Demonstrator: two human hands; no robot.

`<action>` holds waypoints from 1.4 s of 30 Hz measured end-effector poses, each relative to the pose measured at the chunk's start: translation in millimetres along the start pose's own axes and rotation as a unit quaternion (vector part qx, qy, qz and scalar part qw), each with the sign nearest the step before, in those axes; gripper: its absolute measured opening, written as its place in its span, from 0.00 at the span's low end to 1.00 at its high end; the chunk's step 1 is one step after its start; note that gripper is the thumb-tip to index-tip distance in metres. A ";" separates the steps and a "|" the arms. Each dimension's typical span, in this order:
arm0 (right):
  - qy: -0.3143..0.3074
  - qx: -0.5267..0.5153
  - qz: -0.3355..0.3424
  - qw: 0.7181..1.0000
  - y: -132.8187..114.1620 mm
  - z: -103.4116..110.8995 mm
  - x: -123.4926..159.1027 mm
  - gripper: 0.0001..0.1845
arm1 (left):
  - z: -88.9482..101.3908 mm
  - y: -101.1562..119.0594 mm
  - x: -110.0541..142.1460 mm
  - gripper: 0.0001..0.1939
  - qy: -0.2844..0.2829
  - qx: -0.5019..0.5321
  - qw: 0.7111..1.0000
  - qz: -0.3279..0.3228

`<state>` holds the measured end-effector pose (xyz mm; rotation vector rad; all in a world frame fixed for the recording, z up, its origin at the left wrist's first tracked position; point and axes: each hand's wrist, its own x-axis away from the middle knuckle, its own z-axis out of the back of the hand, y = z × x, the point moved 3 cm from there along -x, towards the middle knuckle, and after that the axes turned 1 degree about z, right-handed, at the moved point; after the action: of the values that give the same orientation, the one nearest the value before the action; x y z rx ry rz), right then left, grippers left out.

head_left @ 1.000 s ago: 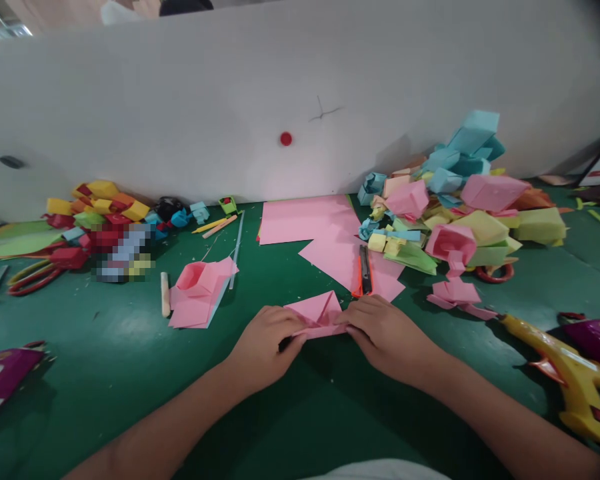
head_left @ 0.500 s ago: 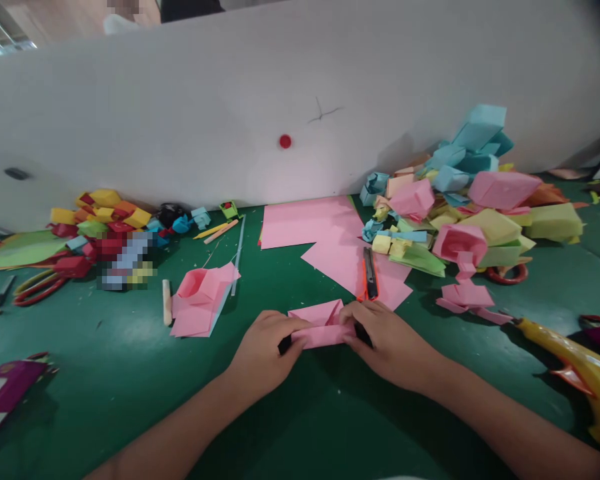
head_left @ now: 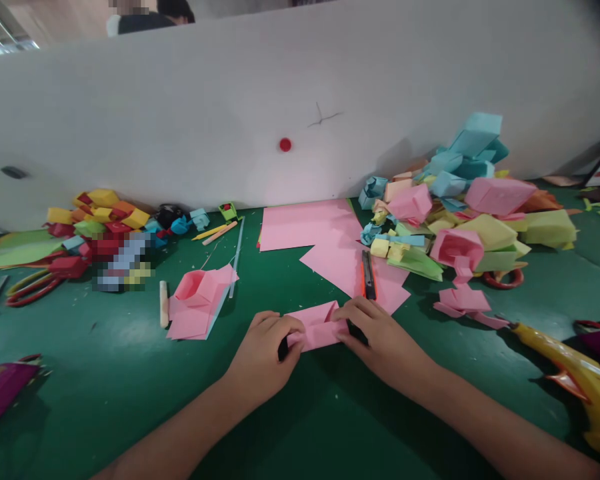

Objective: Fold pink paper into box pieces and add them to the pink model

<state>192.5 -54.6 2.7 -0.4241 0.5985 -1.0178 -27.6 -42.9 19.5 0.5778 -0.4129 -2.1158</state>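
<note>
Between my two hands is a folded piece of pink paper (head_left: 319, 331), its far side raised and its near side a folded strip. My left hand (head_left: 269, 347) pinches its left end between thumb and fingers. The right end is gripped the same way by my right hand (head_left: 373, 333). Just beyond my right hand lies an orange-and-black utility knife (head_left: 368, 275), resting on loose pink sheets (head_left: 333, 263). Left of my left hand, a pink paper box (head_left: 191, 287) sits on small cut papers.
A heap of coloured paper boxes (head_left: 490, 230) leans by the white partition (head_left: 220, 113) at right, near a yellow glue gun (head_left: 565, 360). Smaller paper pieces (head_left: 105, 213), scissors (head_left: 35, 288) and a purple tool (head_left: 7, 390) are on the left. People are beyond the partition.
Both hands still hold the folded pink paper, with only slight finger shifts along its ends. The view has moved a little, and more of the people beyond the partition shows.
</note>
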 end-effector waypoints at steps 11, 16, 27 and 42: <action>0.007 0.077 0.058 0.995 -0.3 -1.0 0.3 0.08 | -0.1 10.5 4.1 0.06 0.015 -0.086 0.991 -0.098; 0.005 0.131 0.077 0.988 -1.2 -2.1 2.1 0.12 | -0.7 17.8 6.2 0.06 0.010 -0.135 0.981 -0.141; -0.023 0.219 0.159 0.963 -21.4 -2.7 8.9 0.21 | -10.7 24.0 19.9 0.11 0.018 -0.272 0.946 -0.175; -0.081 0.182 0.141 0.970 -30.8 -10.7 18.1 0.22 | -12.3 23.3 18.3 0.12 -0.033 -0.289 0.939 -0.185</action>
<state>172.4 -85.6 7.8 -0.0913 0.3031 -0.7893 -14.5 -71.9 16.0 0.2478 0.3134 -2.4644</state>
